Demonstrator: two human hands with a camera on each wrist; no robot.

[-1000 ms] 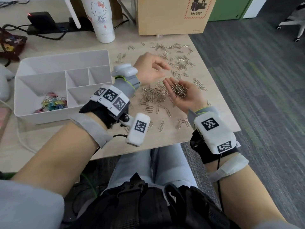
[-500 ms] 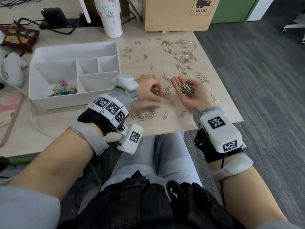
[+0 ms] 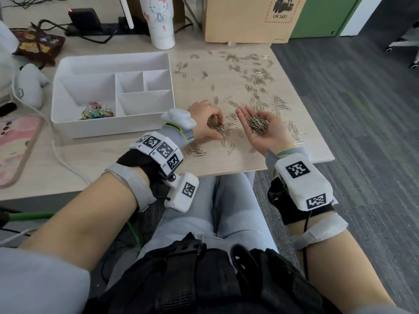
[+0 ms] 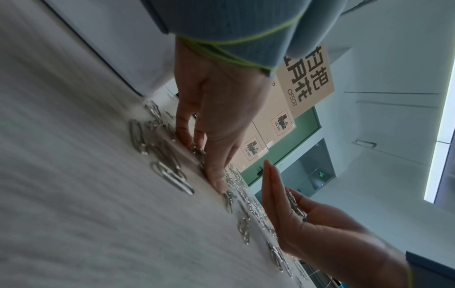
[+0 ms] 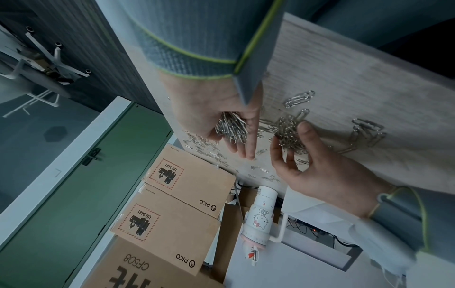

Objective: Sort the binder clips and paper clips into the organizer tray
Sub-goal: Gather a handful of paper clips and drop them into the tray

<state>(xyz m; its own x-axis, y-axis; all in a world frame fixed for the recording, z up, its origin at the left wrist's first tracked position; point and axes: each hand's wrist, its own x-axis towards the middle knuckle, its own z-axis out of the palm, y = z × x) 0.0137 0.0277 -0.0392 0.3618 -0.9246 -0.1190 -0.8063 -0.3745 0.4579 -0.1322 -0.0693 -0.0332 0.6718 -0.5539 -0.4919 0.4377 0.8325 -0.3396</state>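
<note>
Gathering: left hand (image 3: 205,120) now down on the desk (image 3: 136,159), fingers curled over a heap of paper clips (image 3: 223,129); one second ago it was raised above them, fingers loosely spread.
Right hand (image 3: 260,130): palm up as before, fingers together and slightly cupped, carrying a pile of paper clips in the palm.
Loose stock: more paper clips scattered across the desk beyond both hands.
Organizer tray (image 3: 108,62): white, on the desk left of the hands; coloured binder clips (image 3: 97,111) in its large left compartment, the other compartments unchanged.
Background: cardboard box (image 3: 249,19), tumbler (image 3: 159,21).
</note>
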